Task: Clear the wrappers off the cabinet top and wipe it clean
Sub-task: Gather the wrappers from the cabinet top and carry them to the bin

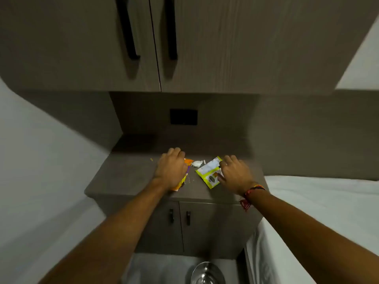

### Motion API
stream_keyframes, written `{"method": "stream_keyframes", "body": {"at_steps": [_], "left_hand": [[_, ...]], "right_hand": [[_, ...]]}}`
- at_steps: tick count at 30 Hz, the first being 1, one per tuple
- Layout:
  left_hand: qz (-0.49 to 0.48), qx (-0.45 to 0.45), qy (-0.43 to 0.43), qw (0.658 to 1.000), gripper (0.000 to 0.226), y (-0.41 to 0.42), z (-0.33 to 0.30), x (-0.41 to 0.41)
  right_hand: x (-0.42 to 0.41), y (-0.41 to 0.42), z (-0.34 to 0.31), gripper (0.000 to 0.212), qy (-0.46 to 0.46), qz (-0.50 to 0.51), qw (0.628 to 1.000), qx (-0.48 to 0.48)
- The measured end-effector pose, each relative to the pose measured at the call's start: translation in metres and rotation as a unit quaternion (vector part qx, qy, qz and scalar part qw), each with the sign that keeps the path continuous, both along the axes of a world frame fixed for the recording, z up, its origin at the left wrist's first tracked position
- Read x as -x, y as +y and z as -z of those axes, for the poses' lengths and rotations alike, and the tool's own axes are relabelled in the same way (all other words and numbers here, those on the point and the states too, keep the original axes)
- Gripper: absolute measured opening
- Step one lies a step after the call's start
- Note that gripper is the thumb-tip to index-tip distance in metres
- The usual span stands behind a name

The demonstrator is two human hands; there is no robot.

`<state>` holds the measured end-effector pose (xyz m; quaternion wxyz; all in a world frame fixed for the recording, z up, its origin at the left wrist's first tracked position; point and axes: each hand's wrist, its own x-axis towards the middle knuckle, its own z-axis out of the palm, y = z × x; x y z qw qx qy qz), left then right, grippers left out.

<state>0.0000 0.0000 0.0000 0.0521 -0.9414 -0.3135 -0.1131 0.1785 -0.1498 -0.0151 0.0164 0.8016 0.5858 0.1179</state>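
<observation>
On the brown cabinet top (127, 177) lie two snack wrappers. My left hand (171, 168) rests palm down on an orange wrapper (187, 161), covering most of it; I cannot see whether the fingers grip it. My right hand (235, 173) lies on the right edge of a yellow and white wrapper (208, 171), thumb touching its lower corner. Between the two wrappers sit a crumpled white scrap (196, 163) and a small white stub (204, 161). Crumbs (190, 180) are scattered near the orange wrapper, and one yellow crumb (151, 159) lies to the left.
Two small doors with dark handles (179, 218) sit below the top. Upper cabinet doors (155, 44) hang overhead, with a black wall plate (183, 116) behind. A white bed (320, 212) borders the right side. A metal bowl-like object (206, 273) stands on the floor below.
</observation>
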Motion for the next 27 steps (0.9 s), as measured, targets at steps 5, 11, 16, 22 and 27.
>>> {"method": "stream_keyframes", "body": {"at_steps": [5, 11, 16, 22, 27], "left_hand": [[-0.093, 0.109, 0.017, 0.990, 0.053, 0.029, 0.089, -0.018], [-0.138, 0.096, 0.019, 0.986, 0.048, 0.037, 0.148, -0.040], [-0.151, 0.080, -0.011, 0.985, 0.027, 0.039, 0.148, -0.046], [-0.168, 0.090, -0.106, 0.976, 0.029, 0.035, 0.117, -0.042], [-0.074, 0.038, -0.180, 0.980, 0.015, -0.023, 0.101, -0.025]], "right_hand": [[-0.026, 0.038, 0.079, 0.079, 0.130, 0.103, 0.984, 0.070], [-0.032, 0.071, 0.130, 0.072, 0.150, 0.150, 0.976, 0.052], [-0.030, 0.067, 0.137, 0.031, 0.073, 0.079, 0.994, -0.007], [-0.027, 0.048, 0.109, 0.040, 0.125, 0.105, 0.982, -0.094], [0.009, -0.005, 0.101, 0.043, 0.136, 0.010, 0.984, -0.118]]}}
